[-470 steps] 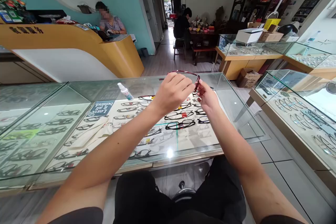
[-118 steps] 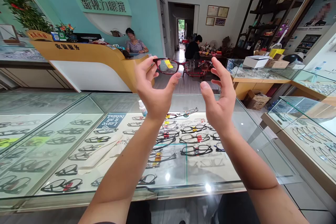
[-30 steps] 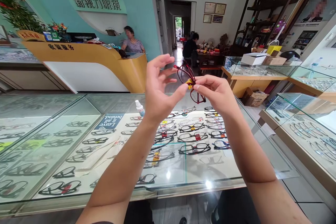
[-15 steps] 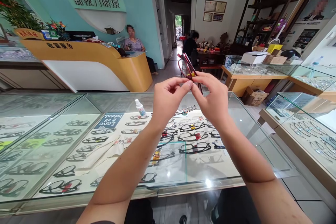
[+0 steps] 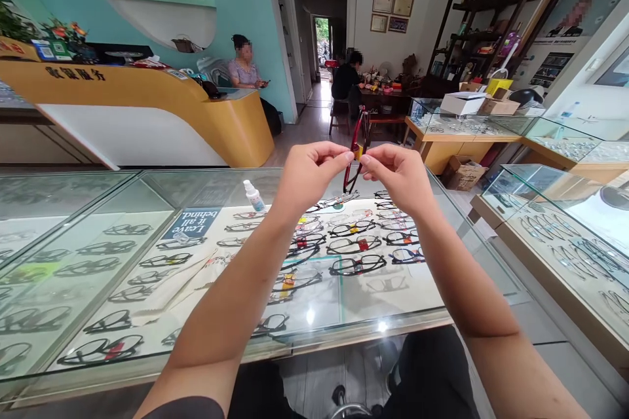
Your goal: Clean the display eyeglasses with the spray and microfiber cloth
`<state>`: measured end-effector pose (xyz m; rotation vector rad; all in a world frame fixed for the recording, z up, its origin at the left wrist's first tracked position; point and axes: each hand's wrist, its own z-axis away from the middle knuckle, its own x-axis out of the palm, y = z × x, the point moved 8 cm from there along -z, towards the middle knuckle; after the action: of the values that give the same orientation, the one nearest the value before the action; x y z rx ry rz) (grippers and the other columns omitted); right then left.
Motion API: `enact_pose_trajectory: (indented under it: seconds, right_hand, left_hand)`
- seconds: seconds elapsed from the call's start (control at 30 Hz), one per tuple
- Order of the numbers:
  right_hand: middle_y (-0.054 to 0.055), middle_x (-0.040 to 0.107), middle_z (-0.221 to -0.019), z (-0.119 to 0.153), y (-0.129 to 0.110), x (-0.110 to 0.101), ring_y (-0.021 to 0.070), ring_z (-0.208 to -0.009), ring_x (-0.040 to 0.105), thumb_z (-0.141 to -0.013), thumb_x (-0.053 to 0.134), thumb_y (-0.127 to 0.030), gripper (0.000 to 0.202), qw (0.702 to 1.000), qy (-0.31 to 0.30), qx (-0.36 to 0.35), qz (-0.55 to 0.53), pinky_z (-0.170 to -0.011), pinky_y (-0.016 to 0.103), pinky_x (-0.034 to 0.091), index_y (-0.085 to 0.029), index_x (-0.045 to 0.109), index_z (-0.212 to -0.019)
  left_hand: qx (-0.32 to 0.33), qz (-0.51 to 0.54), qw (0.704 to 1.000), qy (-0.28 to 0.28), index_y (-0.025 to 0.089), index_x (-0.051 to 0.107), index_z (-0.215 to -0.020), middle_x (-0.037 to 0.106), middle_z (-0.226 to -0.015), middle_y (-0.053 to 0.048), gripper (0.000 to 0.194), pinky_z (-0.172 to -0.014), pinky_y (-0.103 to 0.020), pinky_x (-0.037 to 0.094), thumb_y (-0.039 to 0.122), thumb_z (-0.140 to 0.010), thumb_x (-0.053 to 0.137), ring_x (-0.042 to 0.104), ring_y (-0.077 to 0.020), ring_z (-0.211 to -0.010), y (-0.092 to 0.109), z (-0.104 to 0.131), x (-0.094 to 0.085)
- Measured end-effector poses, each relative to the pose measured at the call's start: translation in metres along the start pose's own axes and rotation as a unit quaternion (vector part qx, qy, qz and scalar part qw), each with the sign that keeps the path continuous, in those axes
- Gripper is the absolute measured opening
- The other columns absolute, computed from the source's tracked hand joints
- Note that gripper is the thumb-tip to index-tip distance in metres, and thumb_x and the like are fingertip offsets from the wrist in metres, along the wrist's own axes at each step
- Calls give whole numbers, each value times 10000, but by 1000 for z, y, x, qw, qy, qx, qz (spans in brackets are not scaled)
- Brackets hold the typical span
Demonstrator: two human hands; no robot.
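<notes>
Above the glass counter, a pair of dark red eyeglasses (image 5: 354,144) stands on edge between my two hands, seen nearly side-on, with a yellow tag at its middle. My left hand (image 5: 312,173) pinches it from the left with thumb and forefinger. From the right, the thumb and fingers of my right hand (image 5: 400,177) close on it too. The exact contact points are partly hidden by the fingertips. Beneath my hands, rows of eyeglasses (image 5: 357,265) lie inside the glass display case (image 5: 314,334). A small white spray bottle (image 5: 254,196) stands left of my left hand.
A pale cloth (image 5: 179,291) and a blue printed card (image 5: 190,224) are at the counter's left. More display cases (image 5: 565,236) stand to the right. A yellow-and-white reception desk (image 5: 147,118) is beyond, with a seated person (image 5: 246,72); another person (image 5: 346,82) sits farther back.
The eyeglasses have turned from a slanted, partly open view to a nearly upright edge-on one. My fingertips have moved slightly apart, and the camera view has shifted a little right.
</notes>
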<state>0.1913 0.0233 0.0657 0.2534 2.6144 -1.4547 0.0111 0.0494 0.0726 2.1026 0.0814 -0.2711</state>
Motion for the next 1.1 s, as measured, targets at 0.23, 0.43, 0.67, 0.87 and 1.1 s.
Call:
enact_pose_trajectory:
  seconds: [0.23,0.43,0.67,0.87,1.1]
  right_hand:
    - [55,812,-864,25,35,-10,201,-794,768,-935,776,-637,433,998,10,50,37,-744,325,577,-204,758,-922]
    - [-85,299,-576,32,81,-60,98,-581,297,-947,739,-472,589,981,148,35,123,-607,300,273,-250,312,-608]
    - [-68,145,-616,25,135,-79,115,-607,147,-999,651,-323,619,966,132,104,199,-629,363,142,-269,176,-606]
    - [-66,143,-614,23,138,-71,121,-611,136,-1003,649,-307,625,970,100,107,193,-630,366,151,-267,178,-594]
    - [-62,144,-623,23,139,-64,129,-622,134,-1004,641,-293,624,972,74,99,198,-629,366,165,-269,170,-595]
  left_hand:
    - [12,-147,988,-54,216,869,-889,414,-537,39,280,-558,-309,227,466,-914,746,341,-122,-548,-7,5,24]
    - [23,-342,933,-112,280,891,-936,666,-629,-23,195,-590,-342,327,379,-934,723,569,-200,-624,-20,6,35]
    - [-77,-517,805,-283,310,903,-1056,845,-1008,-67,214,-770,-349,484,375,-960,723,742,-298,-1004,-89,-6,67]
    - [-111,-570,737,-345,278,893,-1138,843,-1222,-97,273,-933,-326,537,402,-938,756,748,-314,-1165,-139,-23,85]
    - [-102,-587,711,-373,250,892,-1148,857,-1178,-127,293,-1000,-332,549,343,-909,752,759,-307,-1161,-162,-26,104]
